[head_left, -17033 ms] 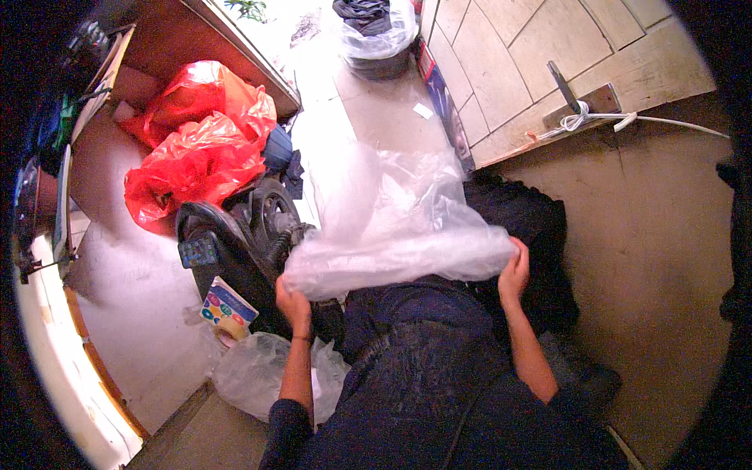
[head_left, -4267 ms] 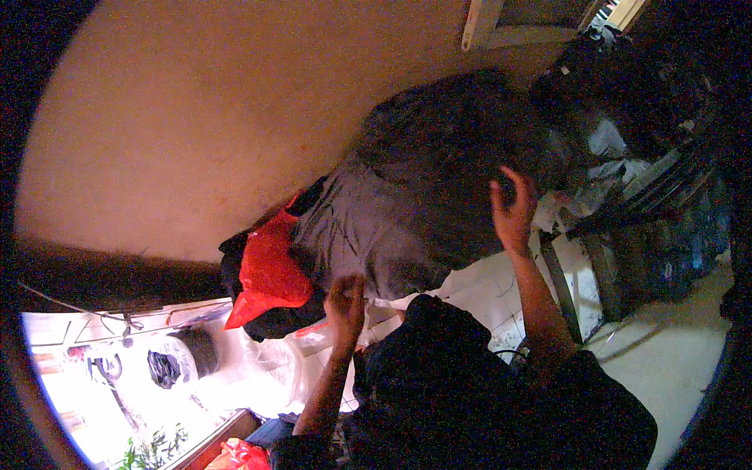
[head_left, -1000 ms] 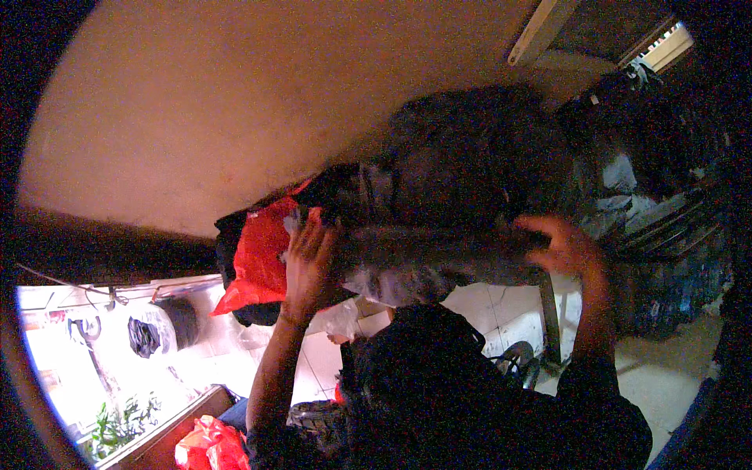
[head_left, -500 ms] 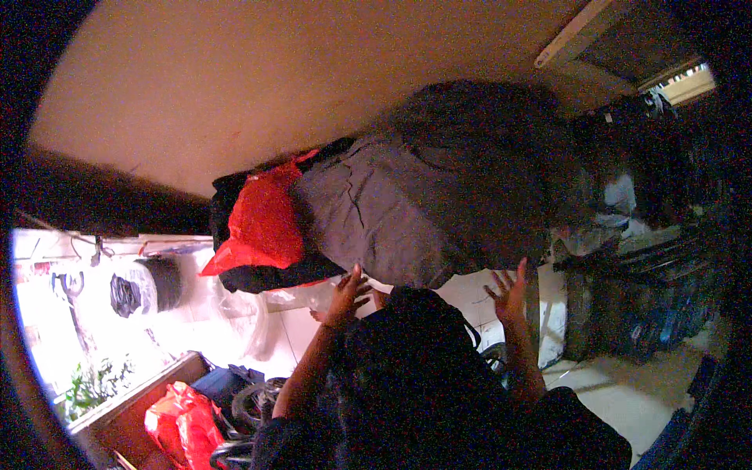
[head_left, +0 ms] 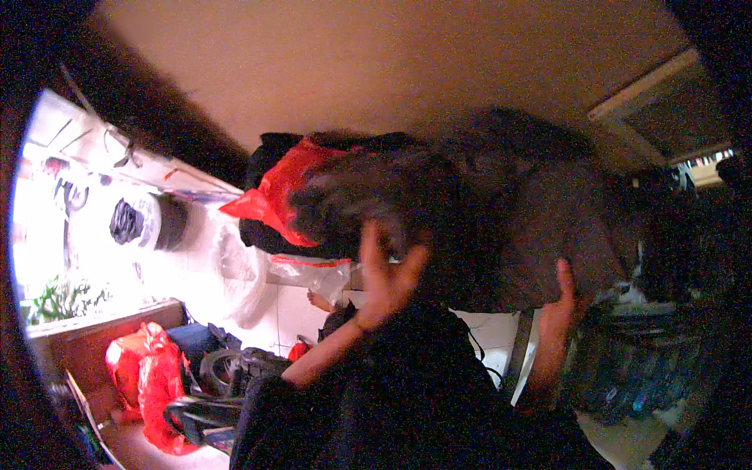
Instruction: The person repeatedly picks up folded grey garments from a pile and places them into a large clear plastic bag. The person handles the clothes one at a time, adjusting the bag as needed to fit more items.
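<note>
Head view: ahead of you lies dark cloth, a red bag at its left end. Your left hand is spread at the cloth's near side; your right hand shows its thumb, grip too blurred to tell.

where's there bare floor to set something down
White tiles show bare between the clear plastic and the black wheel, beside a foot. Crowded: lower left, with red plastic, and around the left hand and right hand, where dark cloth is heaped.
</note>
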`<state>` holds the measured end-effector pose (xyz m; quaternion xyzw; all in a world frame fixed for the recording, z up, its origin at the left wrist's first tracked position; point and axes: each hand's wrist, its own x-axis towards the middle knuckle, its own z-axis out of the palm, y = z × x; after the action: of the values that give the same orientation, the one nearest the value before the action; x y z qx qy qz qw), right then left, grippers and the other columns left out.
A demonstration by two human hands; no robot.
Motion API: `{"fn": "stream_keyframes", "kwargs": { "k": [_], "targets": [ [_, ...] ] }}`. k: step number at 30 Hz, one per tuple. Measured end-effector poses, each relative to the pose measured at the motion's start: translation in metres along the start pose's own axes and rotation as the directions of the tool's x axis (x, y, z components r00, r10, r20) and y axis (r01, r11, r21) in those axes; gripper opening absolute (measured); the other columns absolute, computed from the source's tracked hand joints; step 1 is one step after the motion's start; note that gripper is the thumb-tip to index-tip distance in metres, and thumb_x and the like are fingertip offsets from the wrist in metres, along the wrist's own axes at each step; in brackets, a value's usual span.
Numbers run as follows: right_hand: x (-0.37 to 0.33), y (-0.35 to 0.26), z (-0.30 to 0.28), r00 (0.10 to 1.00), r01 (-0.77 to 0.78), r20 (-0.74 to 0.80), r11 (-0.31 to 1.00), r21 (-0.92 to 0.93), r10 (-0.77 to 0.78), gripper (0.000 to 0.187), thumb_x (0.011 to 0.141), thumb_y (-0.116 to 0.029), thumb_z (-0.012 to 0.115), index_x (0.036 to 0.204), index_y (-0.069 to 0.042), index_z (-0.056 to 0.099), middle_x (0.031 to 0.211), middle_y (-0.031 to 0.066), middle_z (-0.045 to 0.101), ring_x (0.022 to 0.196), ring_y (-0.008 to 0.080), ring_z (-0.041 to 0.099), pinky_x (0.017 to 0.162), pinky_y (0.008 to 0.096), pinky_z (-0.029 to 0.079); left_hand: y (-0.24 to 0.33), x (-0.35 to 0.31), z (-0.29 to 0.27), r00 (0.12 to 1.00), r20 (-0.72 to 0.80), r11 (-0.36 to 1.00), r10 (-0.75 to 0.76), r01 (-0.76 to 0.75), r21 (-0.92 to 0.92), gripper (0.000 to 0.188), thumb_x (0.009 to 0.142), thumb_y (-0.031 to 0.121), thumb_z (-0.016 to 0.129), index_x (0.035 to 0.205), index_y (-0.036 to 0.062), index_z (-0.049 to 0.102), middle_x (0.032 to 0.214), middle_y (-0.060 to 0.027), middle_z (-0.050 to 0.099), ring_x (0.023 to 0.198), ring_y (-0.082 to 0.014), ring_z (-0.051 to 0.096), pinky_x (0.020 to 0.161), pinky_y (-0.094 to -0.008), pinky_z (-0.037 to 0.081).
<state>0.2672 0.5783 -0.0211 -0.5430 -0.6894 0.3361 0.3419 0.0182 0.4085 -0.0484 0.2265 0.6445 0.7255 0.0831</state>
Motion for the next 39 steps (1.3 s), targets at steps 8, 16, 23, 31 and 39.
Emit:
{"fn": "stream_keyframes", "kwargs": {
  "k": [8, 16, 23, 31, 39],
  "targets": [
    [-0.052, -0.084, 0.054, 0.839, -0.515, 0.544, 0.316, 0.797, -0.005, 0.057, 0.105, -0.056, 0.050, 0.138, -0.011, 0.059, 0.130, 0.0100, 0.069, 0.119, 0.0264, 0.066, 0.105, 0.0436, 0.053, 0.098, 0.027, 0.018, 0.633, 0.568, 0.681, 0.526, -0.714, 0.164, 0.067, 0.075, 0.029, 0.079, 0.135, 0.0094, 0.056, 0.132, -0.0233, 0.052, 0.112, -0.0470, 0.060, 0.101, -0.0533, 0.049],
    [-0.070, -0.027, 0.115, 0.481, -0.869, 0.869, 0.193, 0.456, 0.113, 0.052, 0.103, -0.053, 0.054, 0.130, -0.011, 0.067, 0.125, 0.0100, 0.072, 0.114, 0.0294, 0.067, 0.101, 0.0473, 0.054, 0.059, -0.016, -0.044, 0.790, 0.595, 0.942, 0.151, -0.297, 0.155, 0.047, 0.090, 0.027, 0.073, 0.128, 0.0024, 0.061, 0.113, -0.0262, 0.068, 0.110, -0.0431, 0.066, 0.094, -0.0467, 0.056],
    [-0.077, -0.101, 0.127, 0.494, -0.869, 0.743, 0.286, 0.404, 0.451, 0.047, 0.092, -0.042, 0.069, 0.129, -0.012, 0.068, 0.128, 0.0099, 0.071, 0.111, 0.0329, 0.068, 0.096, 0.0526, 0.057, -0.088, 0.002, -0.183, 0.908, -0.386, 0.924, -0.165, 0.280, 0.262, 0.055, 0.092, 0.028, 0.080, 0.133, -0.0007, 0.056, 0.119, -0.0202, 0.066, 0.110, -0.0345, 0.066, 0.098, -0.0417, 0.053],
    [-0.058, -0.119, 0.108, 0.986, 0.154, 0.008, 0.922, 0.355, -0.168, 0.065, 0.094, -0.053, 0.061, 0.139, -0.006, 0.061, 0.141, 0.0177, 0.061, 0.126, 0.0358, 0.060, 0.109, 0.0537, 0.048, -0.300, 0.181, -0.178, 0.952, 0.000, 0.897, -0.308, 0.290, 0.334, 0.090, 0.089, 0.040, 0.080, 0.155, -0.0028, 0.037, 0.137, -0.0309, 0.063, 0.128, -0.0415, 0.062, 0.107, -0.0457, 0.051],
    [-0.049, -0.163, 0.124, 0.986, -0.162, 0.116, 0.597, 0.785, 0.116, 0.059, 0.098, -0.051, 0.057, 0.141, -0.011, 0.059, 0.141, 0.0148, 0.061, 0.125, 0.0381, 0.059, 0.110, 0.0534, 0.049, -0.378, 0.178, -0.140, 0.875, 0.044, 0.875, -0.482, 0.483, -0.037, 0.056, 0.089, 0.037, 0.081, 0.134, 0.0063, 0.065, 0.115, -0.0129, 0.077, 0.109, -0.0271, 0.073, 0.096, -0.0376, 0.056]
  ]
}}
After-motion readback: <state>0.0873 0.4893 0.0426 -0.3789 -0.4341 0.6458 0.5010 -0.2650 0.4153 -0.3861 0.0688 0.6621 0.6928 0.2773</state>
